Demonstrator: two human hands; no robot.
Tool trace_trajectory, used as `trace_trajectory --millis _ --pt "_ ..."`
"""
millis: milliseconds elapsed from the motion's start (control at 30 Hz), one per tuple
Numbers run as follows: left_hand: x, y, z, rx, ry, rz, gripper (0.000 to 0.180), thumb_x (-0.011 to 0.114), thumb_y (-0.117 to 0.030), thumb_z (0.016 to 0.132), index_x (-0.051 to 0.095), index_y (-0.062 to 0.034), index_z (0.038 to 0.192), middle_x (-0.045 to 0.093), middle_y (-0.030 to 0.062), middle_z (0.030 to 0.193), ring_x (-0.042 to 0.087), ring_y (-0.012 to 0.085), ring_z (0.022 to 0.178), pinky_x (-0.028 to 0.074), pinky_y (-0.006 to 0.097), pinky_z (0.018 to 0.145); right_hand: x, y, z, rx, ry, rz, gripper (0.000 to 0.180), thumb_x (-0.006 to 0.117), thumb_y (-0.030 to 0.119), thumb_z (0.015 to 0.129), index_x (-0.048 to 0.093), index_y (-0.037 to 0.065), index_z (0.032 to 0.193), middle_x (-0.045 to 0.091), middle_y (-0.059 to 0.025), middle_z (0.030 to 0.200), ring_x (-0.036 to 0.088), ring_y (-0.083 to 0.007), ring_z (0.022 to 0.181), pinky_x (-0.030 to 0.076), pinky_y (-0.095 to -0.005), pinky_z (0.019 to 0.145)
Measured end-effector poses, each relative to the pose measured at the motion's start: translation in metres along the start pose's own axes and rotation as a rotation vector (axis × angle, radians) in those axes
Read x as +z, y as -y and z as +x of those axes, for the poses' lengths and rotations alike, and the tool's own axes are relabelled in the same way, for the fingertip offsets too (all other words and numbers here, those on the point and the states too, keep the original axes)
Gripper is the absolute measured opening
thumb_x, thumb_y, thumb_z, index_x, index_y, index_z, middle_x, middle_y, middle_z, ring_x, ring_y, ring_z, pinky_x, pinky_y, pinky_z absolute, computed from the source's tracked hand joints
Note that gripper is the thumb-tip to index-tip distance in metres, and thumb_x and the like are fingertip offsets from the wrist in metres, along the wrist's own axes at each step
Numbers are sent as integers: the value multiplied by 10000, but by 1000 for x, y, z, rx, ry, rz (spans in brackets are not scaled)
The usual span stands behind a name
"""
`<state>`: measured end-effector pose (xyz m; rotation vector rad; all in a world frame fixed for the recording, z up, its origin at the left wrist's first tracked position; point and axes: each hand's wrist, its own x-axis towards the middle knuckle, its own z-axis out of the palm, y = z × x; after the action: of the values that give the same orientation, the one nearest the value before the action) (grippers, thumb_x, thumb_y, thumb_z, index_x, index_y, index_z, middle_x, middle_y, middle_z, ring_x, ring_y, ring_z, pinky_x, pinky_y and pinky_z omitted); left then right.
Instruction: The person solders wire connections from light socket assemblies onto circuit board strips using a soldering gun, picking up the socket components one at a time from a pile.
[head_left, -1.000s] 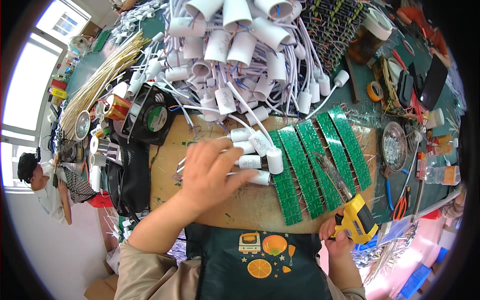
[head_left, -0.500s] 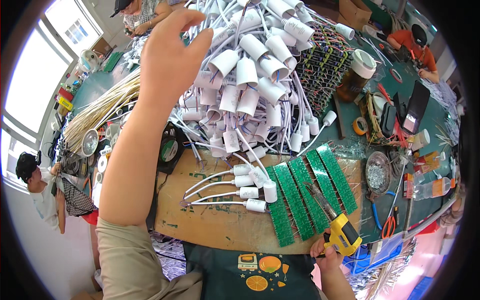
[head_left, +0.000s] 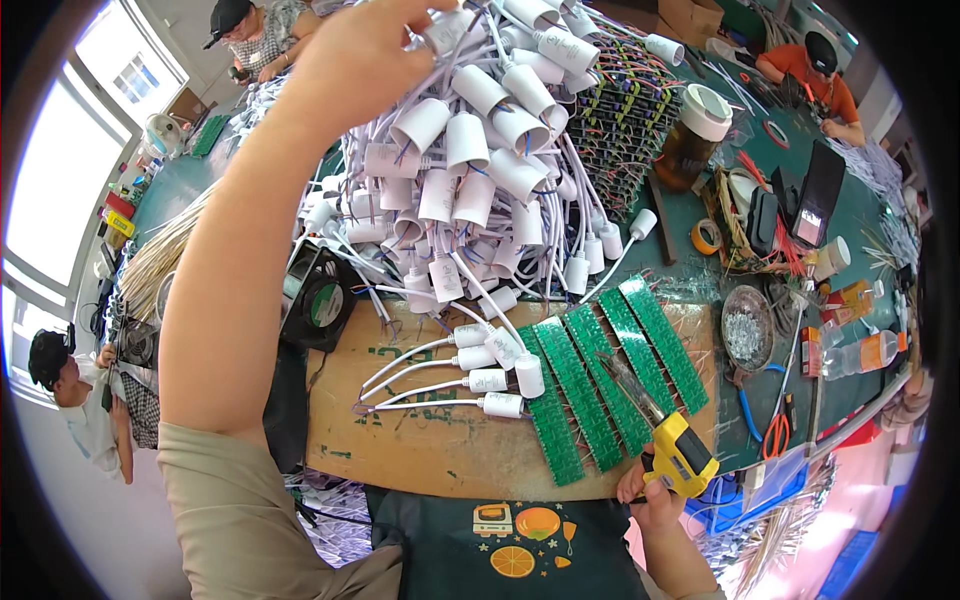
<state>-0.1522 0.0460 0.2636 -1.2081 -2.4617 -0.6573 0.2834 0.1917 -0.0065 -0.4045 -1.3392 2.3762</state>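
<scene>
- White sockets (head_left: 466, 143): big tangled pile at the table's far side.
- Left hand (head_left: 372, 60): at pile top, fingers against one socket (head_left: 446, 33); can't tell if gripped.
- Right hand (head_left: 654, 492): closed around yellow-black soldering gun (head_left: 686, 456), tip over green circuit strips (head_left: 577, 395).
- More wired sockets (head_left: 488, 380) left of strips, on brown board (head_left: 400, 455).
- Table (head_left: 735, 440) right: metal bowl (head_left: 747, 330), orange-handled scissors (head_left: 777, 432).

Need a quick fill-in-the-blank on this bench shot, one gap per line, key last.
The left hand is at a pile of ____-coloured sockets.
The right hand holds a ____-and-black soldering gun.
The boards are coloured ____.
The fan is to the person's ____ of the boards.

Missing words: white; yellow; green; left
</scene>
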Motion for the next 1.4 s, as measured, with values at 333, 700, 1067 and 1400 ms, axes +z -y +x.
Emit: trace_trajectory --millis 333,700,1067,1400 --pt "-28 -38 -135 126 -150 -30 419 578 -21 852 658 -95 1257 627 150 1254 635 236 1034 472 317 950 -1 -2 -4 27 -14 5 702 777 349 874 439 -5 1378 509 -39 722 515 -160 584 453 -315 531" --pt "129 -78 -296 87 278 -426 435 808 -122 758 675 -86 1170 604 108 1040 616 271 803 523 367 689 6 10 -6 101 12 -81 735 779 410 870 432 27 1393 514 -16 731 509 -148 610 444 -306 543" --pt "147 -86 -310 65 191 -332 428 800 -44 744 689 -111 1152 597 128 1005 599 257 755 491 346 577 6 6 -41 172 96 -195 312 784 246 859 602 8 948 590 -60 739 572 -150 605 473 -288 535" --pt "152 -88 -309 157 123 -190 431 798 -64 693 702 -152 1104 548 74 924 581 237 717 477 337 592 2 -1 -51 154 108 -207 354 785 310 864 576 25 885 585 -50 736 562 -152 589 447 -279 525"
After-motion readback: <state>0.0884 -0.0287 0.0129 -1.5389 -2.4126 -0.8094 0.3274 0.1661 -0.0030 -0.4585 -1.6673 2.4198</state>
